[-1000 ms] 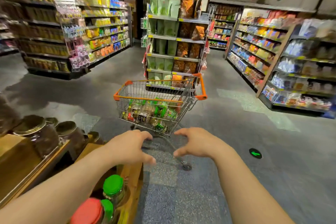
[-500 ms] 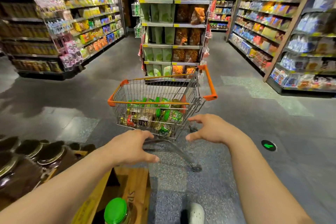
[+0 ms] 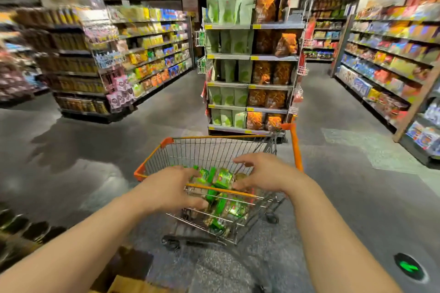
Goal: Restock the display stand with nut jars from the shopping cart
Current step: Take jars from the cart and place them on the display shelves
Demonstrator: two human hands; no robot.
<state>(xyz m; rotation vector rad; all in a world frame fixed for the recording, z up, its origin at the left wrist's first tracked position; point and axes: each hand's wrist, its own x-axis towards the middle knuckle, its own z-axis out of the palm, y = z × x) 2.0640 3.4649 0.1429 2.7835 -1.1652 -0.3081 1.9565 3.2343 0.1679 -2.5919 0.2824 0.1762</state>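
The left hand [image 3: 170,189] and right hand [image 3: 264,172] are extended over the shopping cart [image 3: 296,147], fingers spread, with nothing gripped. The nut jars [image 3: 220,179], green-lidded, are piled inside the cart basket, just below both hands. Contact cannot be determined.

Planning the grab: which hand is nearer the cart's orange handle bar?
The right hand. It reaches into the shopping cart just beside the upright orange handle bar, while the left hand hovers over the jars on the opposite side.
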